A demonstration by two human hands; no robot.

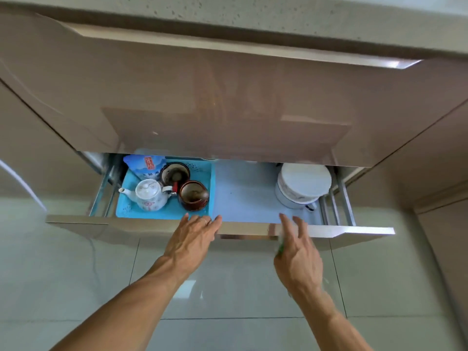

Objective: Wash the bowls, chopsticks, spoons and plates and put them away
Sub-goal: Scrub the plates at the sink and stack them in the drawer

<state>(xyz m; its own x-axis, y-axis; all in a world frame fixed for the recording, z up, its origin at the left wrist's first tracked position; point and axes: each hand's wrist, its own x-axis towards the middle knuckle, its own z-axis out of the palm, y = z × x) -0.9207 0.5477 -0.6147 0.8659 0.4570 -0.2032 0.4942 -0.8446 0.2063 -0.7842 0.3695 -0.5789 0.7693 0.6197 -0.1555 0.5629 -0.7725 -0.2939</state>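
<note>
1. Spanning the upper view, a glossy beige upper drawer front (228, 97) hangs beneath a speckled table edge (278, 19).
2. Below it, a pulled-out lower drawer (76, 220) shows a pale liner (243, 191) on its bottom.
3. On the drawer's left half lies a blue perforated tray (202, 171) carrying a white floral teapot (149, 195), two dark brown cups (193, 195) and a blue packet (145, 164).
4. At the drawer's right stands a stack of white bowls (302, 184), near the metal side rails (339, 198).
5. The left hand (192, 239) rests its straight fingers on the drawer's front edge.
6. The right hand (298, 252) hovers over that edge, fingers spread and blurred, with something green at its palm; whether it grips this, I cannot tell.
</note>
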